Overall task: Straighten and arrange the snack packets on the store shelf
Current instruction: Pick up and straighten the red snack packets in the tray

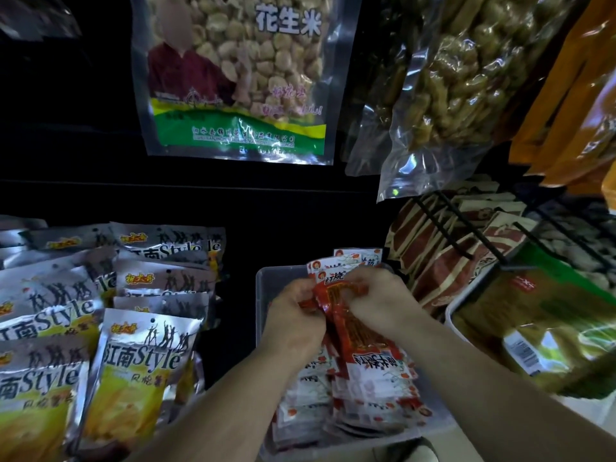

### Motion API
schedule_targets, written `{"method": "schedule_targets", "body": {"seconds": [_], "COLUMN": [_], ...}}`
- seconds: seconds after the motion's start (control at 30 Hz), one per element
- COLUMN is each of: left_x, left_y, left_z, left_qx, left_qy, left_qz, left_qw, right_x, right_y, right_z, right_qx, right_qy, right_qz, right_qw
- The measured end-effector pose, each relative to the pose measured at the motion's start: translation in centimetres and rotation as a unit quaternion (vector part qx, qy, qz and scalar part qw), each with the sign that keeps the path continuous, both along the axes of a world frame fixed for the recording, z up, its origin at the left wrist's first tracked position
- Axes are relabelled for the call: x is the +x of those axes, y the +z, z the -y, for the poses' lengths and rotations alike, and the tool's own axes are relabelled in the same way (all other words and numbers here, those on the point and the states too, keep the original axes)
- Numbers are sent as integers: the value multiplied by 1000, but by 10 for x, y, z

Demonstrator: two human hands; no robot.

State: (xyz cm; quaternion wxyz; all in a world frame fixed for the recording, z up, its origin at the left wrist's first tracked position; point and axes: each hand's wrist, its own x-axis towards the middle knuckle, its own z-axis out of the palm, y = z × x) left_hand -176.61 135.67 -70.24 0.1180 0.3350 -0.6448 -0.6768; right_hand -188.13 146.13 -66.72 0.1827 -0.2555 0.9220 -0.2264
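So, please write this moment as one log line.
left hand: holds red packets | right hand: holds red packets | place: over clear bin

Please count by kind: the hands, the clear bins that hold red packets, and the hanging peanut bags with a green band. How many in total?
Hands: 2, the left hand and the right hand, both gripping one red packet
Clear bin: 1
Hanging peanut bag: 1
Total: 4

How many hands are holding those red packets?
2. The left hand grips the red packets from the left and the right hand grips them from the right, both over the clear bin.
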Motion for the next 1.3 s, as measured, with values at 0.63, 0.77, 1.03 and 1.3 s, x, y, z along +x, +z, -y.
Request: {"method": "schedule_targets", "body": {"seconds": [0.63,0.77,1.03,1.3], "left_x": [13,15,38,65], "left_y": [2,14,61,105], "left_z": [27,26,21,10], "left_qx": [-35,-61,-50,51], "left_qy": [11,24,-66,-152], "left_qz": [0,-15,-69,-142], "left_qw": [999,998,994,977], "right_x": [-48,-35,29,104], "right_y": [-40,-8,85,117], "right_z": [35,31,3,-53], "right_qx": [20,-49,-158,-338], "right_qy": [52,92,134,-162], "right_qz": [-280,-268,-12,295], "right_qw": [958,958,978,879]}}
